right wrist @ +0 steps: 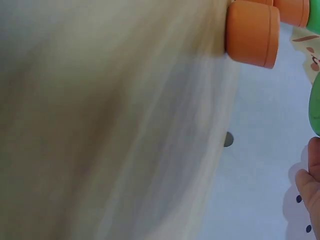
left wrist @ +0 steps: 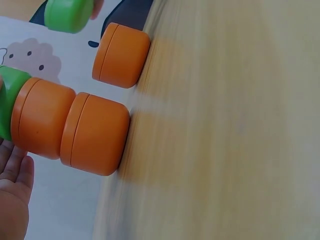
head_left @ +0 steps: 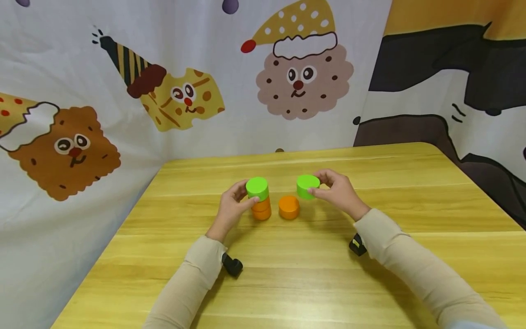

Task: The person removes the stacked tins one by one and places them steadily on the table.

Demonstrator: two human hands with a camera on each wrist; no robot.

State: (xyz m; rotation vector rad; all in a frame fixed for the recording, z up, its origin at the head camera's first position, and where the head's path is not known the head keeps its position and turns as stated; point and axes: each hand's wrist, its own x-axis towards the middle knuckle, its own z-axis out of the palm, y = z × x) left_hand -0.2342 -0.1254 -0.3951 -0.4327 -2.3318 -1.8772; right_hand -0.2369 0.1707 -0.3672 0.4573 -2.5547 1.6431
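Two orange round lidded jars (left wrist: 97, 132) stand stacked on the table, with a green jar (head_left: 257, 188) on top of them. My left hand (head_left: 231, 208) grips that green jar, thumb at its front and fingers around its far left side. To the right, a single orange jar (head_left: 289, 208) stands on the table, apart from the stack. My right hand (head_left: 340, 191) pinches a second green jar (head_left: 307, 186) by its right side. It is held in the air, just up and right of the single orange jar. Only its edge shows in the right wrist view.
The wooden table (head_left: 312, 274) has its far edge by a white cloth (head_left: 238, 123) printed with cartoon biscuits and cheese. Black devices (head_left: 233, 265) are strapped under both wrists, beside the beige sleeves.
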